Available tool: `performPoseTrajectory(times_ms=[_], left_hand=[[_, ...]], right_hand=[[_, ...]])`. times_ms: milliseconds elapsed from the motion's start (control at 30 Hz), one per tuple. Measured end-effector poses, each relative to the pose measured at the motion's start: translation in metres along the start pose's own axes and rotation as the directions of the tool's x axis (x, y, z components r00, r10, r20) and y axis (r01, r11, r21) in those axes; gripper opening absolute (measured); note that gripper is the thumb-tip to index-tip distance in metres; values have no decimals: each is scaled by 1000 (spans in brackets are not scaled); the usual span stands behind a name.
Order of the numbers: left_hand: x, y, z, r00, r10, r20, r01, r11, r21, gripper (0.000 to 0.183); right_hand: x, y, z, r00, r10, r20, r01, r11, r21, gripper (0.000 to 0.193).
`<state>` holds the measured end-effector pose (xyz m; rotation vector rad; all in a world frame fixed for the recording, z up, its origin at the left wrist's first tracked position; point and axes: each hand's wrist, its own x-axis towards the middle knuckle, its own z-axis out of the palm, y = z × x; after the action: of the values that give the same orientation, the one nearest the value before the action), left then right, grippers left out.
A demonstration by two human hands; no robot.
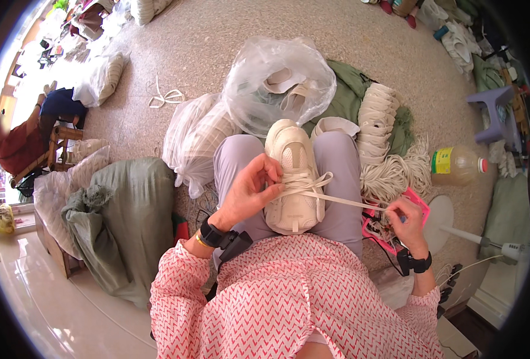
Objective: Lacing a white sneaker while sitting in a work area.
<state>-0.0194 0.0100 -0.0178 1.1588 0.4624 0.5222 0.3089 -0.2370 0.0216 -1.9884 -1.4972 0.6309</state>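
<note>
A cream sneaker (pixel 292 206) rests between my knees, its toe pointing away from me. Its shoelace (pixel 348 201) crosses the upper, with a loop standing out at the right side. My left hand (pixel 254 186) is at the shoe's left edge, thumb and fingers closed in a pinch on the lace by the eyelets. Out to the right, my right hand (pixel 407 220) grips the far part of the same lace. That stretch runs nearly straight from the shoe to my right fingers.
Ahead lie a clear bag (pixel 247 78) with shoe parts, a white bag (pixel 196 134), stacked shoe uppers (pixel 377 113) and bundled laces (pixel 396 176). On the right are a plastic jug (pixel 456 166) and a purple stool (pixel 493 113). Green sacking (pixel 133 221) stands left; a person (pixel 22 140) sits beyond.
</note>
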Motion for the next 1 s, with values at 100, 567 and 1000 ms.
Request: performPoseTrajectory(times_ms=[100, 567, 1000], left_hand=[[-10, -9, 0, 1000, 17, -23, -15, 996, 93, 22], [-26, 5, 13, 991, -8, -132, 75, 858, 508, 15], [-29, 14, 19, 983, -83, -163, 152, 867, 475, 12]], right_hand=[[-7, 10, -1, 987, 163, -8, -160, 978, 132, 7], [109, -96, 66, 977, -202, 68, 180, 953, 243, 10], [121, -98, 79, 905, -369, 214, 326, 922, 210, 10]])
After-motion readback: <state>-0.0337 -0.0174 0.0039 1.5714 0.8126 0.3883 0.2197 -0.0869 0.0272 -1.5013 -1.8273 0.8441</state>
